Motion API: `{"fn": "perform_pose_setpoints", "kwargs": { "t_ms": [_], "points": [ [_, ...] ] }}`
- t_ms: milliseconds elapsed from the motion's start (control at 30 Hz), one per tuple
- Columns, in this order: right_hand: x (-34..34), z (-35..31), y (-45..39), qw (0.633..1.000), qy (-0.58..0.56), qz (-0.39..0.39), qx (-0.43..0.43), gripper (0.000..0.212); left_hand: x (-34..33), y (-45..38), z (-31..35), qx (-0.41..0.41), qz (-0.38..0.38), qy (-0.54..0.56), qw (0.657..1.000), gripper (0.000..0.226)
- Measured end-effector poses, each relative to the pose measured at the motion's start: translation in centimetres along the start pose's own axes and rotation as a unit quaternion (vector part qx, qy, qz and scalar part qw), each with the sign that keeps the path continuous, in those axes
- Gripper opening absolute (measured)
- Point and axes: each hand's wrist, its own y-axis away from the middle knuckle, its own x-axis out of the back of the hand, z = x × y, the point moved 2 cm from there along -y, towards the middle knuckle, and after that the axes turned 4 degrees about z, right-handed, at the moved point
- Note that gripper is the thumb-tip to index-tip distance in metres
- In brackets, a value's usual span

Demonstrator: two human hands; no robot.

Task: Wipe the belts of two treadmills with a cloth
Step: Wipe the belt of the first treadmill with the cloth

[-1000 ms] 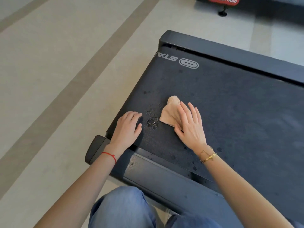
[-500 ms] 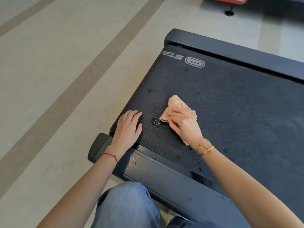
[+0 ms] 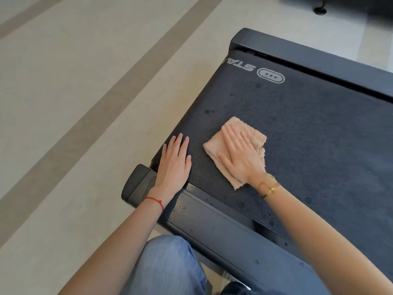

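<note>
Since earlier: cloth (image 3: 244,145) has gone from bunched under curled fingers to spread flat, and the dark specks that lay between the hands no longer show.
Right hand (image 3: 238,155): open, fingers straight and slightly fanned, palm pressing the cloth down; nothing gripped.
Left hand (image 3: 175,165): open and flat, empty, braced on the belt at its near end corner, just beside the cloth but not touching it.
Cloth: lies on the belt (image 3: 308,135) close to its near end, toward the edge at the person's side.
Done: the patch by the hands looks wiped.
Left: a few dark spots sit near the logo (image 3: 270,78) and along the near edge; most of this belt, I judge, is unwiped. A second treadmill (image 3: 340,3) barely shows at top right, well apart.
</note>
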Motion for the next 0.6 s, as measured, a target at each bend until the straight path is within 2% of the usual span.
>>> {"fn": "perform_pose_setpoints", "kwargs": {
  "t_ms": [67, 133, 167, 267, 367, 433, 500, 567, 600],
  "points": [
    [-0.1, 0.1, -2.2, 0.996, -0.014, 0.004, -0.093, 0.074, -0.3, -0.2, 0.1, 0.012, 0.008, -0.007, 1.000, 0.056],
    [-0.3, -0.7, -3.2, 0.991, -0.004, -0.006, -0.133, 0.073, -0.5, -0.6, 0.0, 0.019, 0.011, -0.009, 1.000, 0.056],
    [-0.4, -1.3, -2.9, 0.994, 0.005, -0.008, -0.112, 0.072, -0.6, -0.8, -0.1, 0.022, 0.012, -0.010, 1.000, 0.056],
    [-0.6, -2.4, 0.3, 0.999, 0.013, -0.027, 0.023, 0.070, -0.7, -1.5, -0.3, 0.018, 0.011, -0.017, 1.000, 0.056],
    [-0.3, -0.6, 1.2, 0.997, 0.029, -0.045, 0.055, 0.069, -0.7, -2.4, -0.4, 0.017, 0.008, -0.019, 1.000, 0.056],
    [0.0, 1.2, -0.8, 0.997, 0.053, -0.047, 0.016, 0.068, -0.8, -3.1, -0.2, 0.016, 0.007, -0.024, 1.000, 0.055],
    [0.2, 2.2, -4.4, 0.997, 0.042, -0.031, -0.065, 0.068, -0.9, -3.9, 0.1, 0.017, 0.011, -0.031, 0.999, 0.055],
    [-0.1, 1.6, -7.3, 0.991, 0.020, -0.010, -0.135, 0.068, -1.1, -4.6, 0.4, 0.017, 0.015, -0.029, 0.999, 0.055],
    [-0.4, 0.8, -7.9, 0.990, 0.012, -0.005, -0.139, 0.068, -1.2, -4.9, 0.5, 0.016, 0.018, -0.027, 0.999, 0.055]
  ]
}}
